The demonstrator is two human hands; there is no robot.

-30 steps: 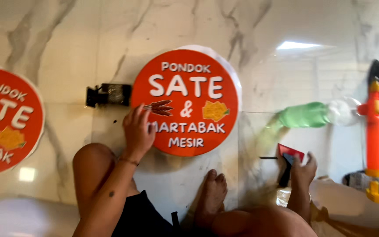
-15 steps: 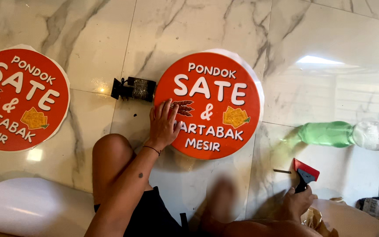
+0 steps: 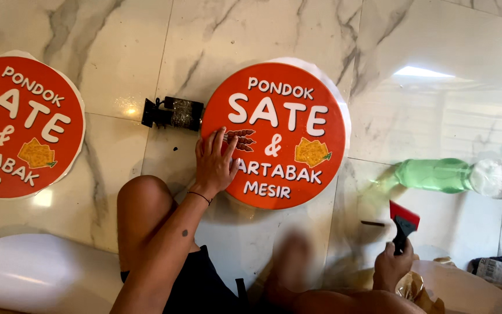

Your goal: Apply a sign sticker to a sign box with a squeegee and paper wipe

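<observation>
At the left edge of the frame a round orange sign (image 3: 21, 125) lies flat on the marble floor (image 3: 425, 35), partly cut off by the frame. Below it, in the lower left corner, there is a white curved panel (image 3: 36, 273). Near the upper middle a small black device (image 3: 172, 112) lies on the floor, just beside the left rim of a 2nd round orange sign (image 3: 286, 110).

This 2nd sign lies flat in the centre of the frame. The left hand (image 3: 215, 166) rests on its lower left part, palm down, the grip spread with fingers flat on the surface. The bent knee (image 3: 140, 197) is just below this hand.

To the right a green plastic bottle (image 3: 437, 174) lies on its side on the floor. In the lower right the right hand (image 3: 393, 267) has its grip pressed around the black handle of a red scraper (image 3: 405, 218), blade pointing up, well apart from the sign.
</observation>
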